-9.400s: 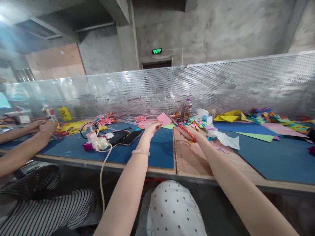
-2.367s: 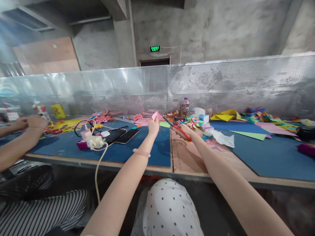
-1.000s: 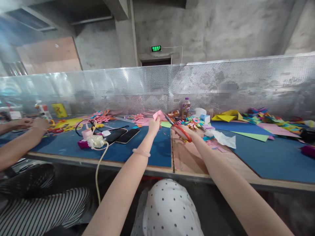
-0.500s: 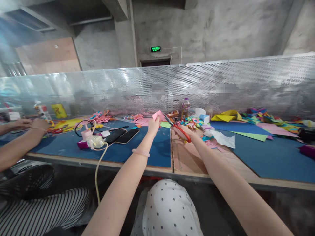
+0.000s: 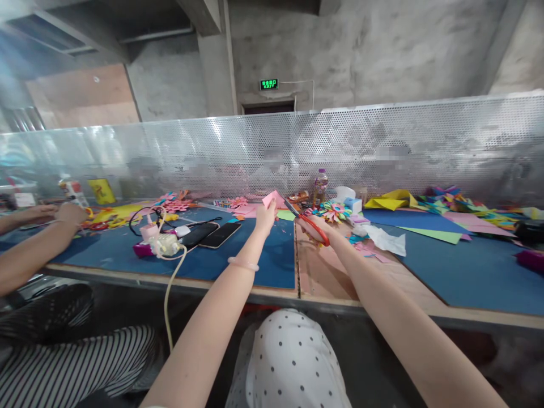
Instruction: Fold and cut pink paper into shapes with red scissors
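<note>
Pinched in my left hand (image 5: 266, 217) is a small piece of pink paper (image 5: 272, 198), held up over the far part of the table. My right hand (image 5: 313, 230) grips a pair of scissors (image 5: 319, 231) by their red handles. The blades point up and left, with the tips close to the paper's right edge; whether they touch it I cannot tell. Green and pink sheets (image 5: 288, 215) lie beneath and behind my hands. Just beyond my right hand sits a multicoloured paper flower (image 5: 334, 212).
A drink bottle (image 5: 320, 188) stands near the perforated metal screen (image 5: 204, 153). Phones (image 5: 220, 235) and a plug strip with cables (image 5: 165, 245) lie left. Crumpled tissue (image 5: 386, 239), paper scraps and coloured sheets (image 5: 425, 223) lie right. A co-worker's hands (image 5: 70, 214) are at far left.
My hands, the pink paper and the scissors are nearly where they were. At far left, the co-worker's hands have shifted slightly.
</note>
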`<state>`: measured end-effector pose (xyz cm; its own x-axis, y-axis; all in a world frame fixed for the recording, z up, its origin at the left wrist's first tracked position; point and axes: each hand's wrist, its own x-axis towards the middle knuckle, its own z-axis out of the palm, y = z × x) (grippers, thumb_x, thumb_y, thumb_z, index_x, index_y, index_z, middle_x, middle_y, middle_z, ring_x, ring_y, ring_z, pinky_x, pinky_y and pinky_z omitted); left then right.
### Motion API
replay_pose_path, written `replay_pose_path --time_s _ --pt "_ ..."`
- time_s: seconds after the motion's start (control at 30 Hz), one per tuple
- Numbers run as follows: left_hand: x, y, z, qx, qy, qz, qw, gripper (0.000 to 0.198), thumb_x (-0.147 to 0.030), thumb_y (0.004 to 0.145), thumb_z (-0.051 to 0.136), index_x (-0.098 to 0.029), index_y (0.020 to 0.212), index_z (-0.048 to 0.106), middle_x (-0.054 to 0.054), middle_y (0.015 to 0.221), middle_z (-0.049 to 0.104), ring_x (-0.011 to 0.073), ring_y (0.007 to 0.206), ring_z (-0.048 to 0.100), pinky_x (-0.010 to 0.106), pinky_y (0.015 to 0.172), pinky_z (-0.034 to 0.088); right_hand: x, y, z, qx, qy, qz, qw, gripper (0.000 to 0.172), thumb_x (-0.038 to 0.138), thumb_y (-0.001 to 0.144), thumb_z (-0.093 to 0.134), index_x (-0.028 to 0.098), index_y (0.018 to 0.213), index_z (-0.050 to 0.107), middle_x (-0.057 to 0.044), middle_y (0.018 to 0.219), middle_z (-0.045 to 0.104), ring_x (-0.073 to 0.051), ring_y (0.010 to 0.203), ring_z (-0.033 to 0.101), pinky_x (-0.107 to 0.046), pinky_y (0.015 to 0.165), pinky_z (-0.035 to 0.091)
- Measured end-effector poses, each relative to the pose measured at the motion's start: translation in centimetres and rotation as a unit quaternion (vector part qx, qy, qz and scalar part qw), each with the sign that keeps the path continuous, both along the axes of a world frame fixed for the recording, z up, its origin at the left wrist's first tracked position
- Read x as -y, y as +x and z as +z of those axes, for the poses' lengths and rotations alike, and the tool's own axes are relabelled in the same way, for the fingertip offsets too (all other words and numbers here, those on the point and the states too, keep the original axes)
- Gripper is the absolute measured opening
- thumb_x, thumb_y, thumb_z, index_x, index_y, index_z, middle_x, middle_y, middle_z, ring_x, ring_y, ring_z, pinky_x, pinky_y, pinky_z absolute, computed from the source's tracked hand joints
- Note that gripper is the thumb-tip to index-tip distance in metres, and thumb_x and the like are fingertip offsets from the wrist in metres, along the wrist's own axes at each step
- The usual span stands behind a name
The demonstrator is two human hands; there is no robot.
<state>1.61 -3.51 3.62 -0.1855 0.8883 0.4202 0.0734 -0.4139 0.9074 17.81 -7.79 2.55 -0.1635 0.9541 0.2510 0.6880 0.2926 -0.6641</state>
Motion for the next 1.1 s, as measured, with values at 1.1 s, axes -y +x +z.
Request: replay_pose_path --time_s 1.1 --pt "0.1 -0.8 0.3 0.182 -0.073 -0.359 0.913 0.022 -0.031 0.078 0.062 -0.015 0.066 0.052 -0.008 0.045 0.033 0.0043 0.037 0.030 0.017 0.040 0.032 -2.0 0.9 -1.3 0.189 0.064 -0.223 0.954 0.044 0.042 0.085 0.039 0.009 0.096 0.066 -0.020 0.093 0.066 -0.024 0.085 0.063 -0.026 0.069 0.043"
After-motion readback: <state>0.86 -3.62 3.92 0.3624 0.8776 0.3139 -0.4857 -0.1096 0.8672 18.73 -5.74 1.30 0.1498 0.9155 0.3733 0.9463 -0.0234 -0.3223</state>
